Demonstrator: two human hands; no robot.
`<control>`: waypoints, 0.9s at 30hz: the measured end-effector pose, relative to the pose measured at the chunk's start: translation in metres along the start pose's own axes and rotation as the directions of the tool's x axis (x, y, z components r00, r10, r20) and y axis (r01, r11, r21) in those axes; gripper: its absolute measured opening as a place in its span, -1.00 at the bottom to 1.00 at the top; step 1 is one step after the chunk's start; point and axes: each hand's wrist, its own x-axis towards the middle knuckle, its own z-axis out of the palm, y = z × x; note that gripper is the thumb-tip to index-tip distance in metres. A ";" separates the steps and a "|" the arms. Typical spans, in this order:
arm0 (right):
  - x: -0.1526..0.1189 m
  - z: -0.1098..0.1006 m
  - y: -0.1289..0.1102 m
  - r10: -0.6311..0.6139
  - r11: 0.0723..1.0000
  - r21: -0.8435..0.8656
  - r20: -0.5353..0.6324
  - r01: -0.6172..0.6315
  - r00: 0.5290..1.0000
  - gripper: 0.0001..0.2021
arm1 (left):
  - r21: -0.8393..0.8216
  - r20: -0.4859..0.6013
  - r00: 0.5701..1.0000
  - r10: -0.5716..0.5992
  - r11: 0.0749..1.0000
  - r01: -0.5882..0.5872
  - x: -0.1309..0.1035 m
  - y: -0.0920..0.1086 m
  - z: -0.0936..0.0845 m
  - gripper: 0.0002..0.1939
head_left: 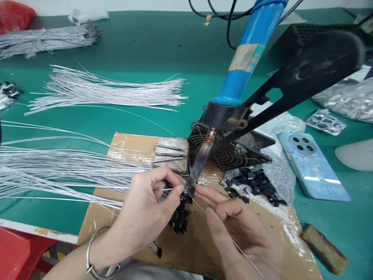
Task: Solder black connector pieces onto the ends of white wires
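Observation:
My left hand (155,202) is closed in a pinch at the tip of the soldering iron (201,163). A thin grey wire (163,189) shows between its fingers; the pinched end is partly hidden. My right hand (241,229) is closed on a fine strand of solder wire (250,262), which runs up past the thumb to the iron's tip. Small black parts (179,217) with wires attached lie just below the tip, partly covered by my left hand. Many white wires (72,167) fan in from the left.
A black bracket (303,81) holds the iron's blue handle over the cardboard (204,241). Behind the tip sits a fan (227,151). Loose black pieces (256,184), a phone (314,165) and a brown block (324,249) lie right. A wire bundle (110,91) lies further back.

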 end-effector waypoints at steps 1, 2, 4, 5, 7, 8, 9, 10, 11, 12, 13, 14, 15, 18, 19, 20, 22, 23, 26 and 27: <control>0.000 0.000 0.000 0.000 1.000 -0.003 0.001 0.000 1.000 -0.79 | 0.001 0.001 1.000 -0.003 1.000 0.003 0.000 0.000 0.000 -0.86; 0.000 0.000 0.000 0.000 1.000 -0.007 0.004 0.000 1.000 -0.79 | 0.000 0.000 1.000 -0.005 1.000 0.005 0.000 -0.001 0.000 -0.86; 0.000 0.000 -0.001 -0.004 1.000 -0.016 0.008 0.004 1.000 -0.79 | -0.005 -0.001 1.000 -0.006 1.000 0.006 -0.001 -0.001 -0.001 -0.86; 0.000 0.000 -0.001 -0.005 1.000 -0.016 0.011 0.005 1.000 -0.79 | -0.008 0.000 1.000 -0.004 1.000 0.004 -0.001 -0.001 -0.001 -0.86; 0.000 0.000 -0.001 0.002 1.000 -0.012 0.011 -0.002 1.000 -0.79 | -0.009 0.002 1.000 -0.002 1.000 0.002 0.000 -0.001 -0.001 -0.86; 0.001 0.000 -0.001 0.008 1.000 -0.008 0.011 -0.008 1.000 -0.79 | -0.005 0.004 1.000 -0.002 1.000 0.002 0.000 -0.001 0.000 -0.86; 0.001 0.000 -0.001 0.015 1.000 -0.002 0.012 -0.015 1.000 -0.79 | 0.001 0.005 1.000 -0.003 1.000 0.003 0.001 -0.001 0.000 -0.87; 0.001 -0.001 -0.001 0.020 1.000 0.001 0.013 -0.020 1.000 -0.79 | 0.008 0.004 1.000 -0.005 1.000 0.005 0.001 -0.001 0.000 -0.87; 0.001 -0.001 0.000 0.026 1.000 0.000 0.013 -0.026 1.000 -0.78 | 0.016 0.001 1.000 -0.007 1.000 0.007 0.002 -0.001 0.000 -0.87; 0.001 -0.001 0.000 0.029 1.000 -0.002 0.014 -0.029 0.999 -0.78 | 0.020 -0.001 1.000 -0.007 1.000 0.007 0.002 0.000 0.000 -0.87; 0.001 -0.001 0.000 0.033 0.999 -0.006 0.013 -0.033 0.999 -0.78 | 0.023 -0.004 1.000 -0.007 1.000 0.007 0.002 0.000 0.000 -0.87; 0.001 -0.001 0.000 0.036 0.999 -0.010 0.012 -0.036 0.999 -0.78 | 0.024 -0.005 1.000 -0.009 1.000 0.009 0.002 0.000 0.000 -0.87; 0.001 -0.001 0.000 0.038 0.999 -0.016 0.011 -0.038 0.999 -0.78 | 0.024 -0.006 1.000 -0.013 1.000 0.013 0.001 0.000 0.001 -0.87; 0.000 -0.001 -0.001 0.042 0.999 -0.016 0.004 -0.041 0.999 -0.77 | 0.023 -0.010 1.000 -0.023 0.999 0.023 -0.001 0.000 0.001 -0.87; 0.000 -0.001 -0.001 0.041 0.999 -0.014 0.003 -0.041 0.999 -0.77 | 0.024 -0.011 1.000 -0.023 0.999 0.023 -0.001 0.000 0.000 -0.87; 0.000 -0.001 -0.001 0.040 0.999 -0.012 0.003 -0.040 0.999 -0.77 | 0.027 -0.009 1.000 -0.019 0.999 0.020 -0.001 0.000 0.000 -0.86; 0.000 -0.001 -0.002 0.038 0.999 -0.012 0.004 -0.038 0.999 -0.77 | 0.031 -0.007 1.000 -0.013 0.999 0.013 -0.001 0.000 0.000 -0.86; 0.000 -0.001 -0.001 0.034 0.999 -0.012 0.004 -0.034 0.999 -0.77 | 0.033 -0.007 1.000 -0.011 0.999 0.011 -0.001 0.001 0.000 -0.85; 0.000 0.000 -0.001 0.018 1.000 -0.014 -0.007 -0.018 1.000 -0.78 | 0.036 -0.009 1.000 -0.011 0.999 0.011 -0.001 0.001 0.000 -0.86; 0.000 0.000 -0.001 0.015 1.000 -0.015 -0.009 -0.015 1.000 -0.78 | 0.038 -0.008 1.000 -0.011 0.999 0.011 -0.001 0.000 0.000 -0.86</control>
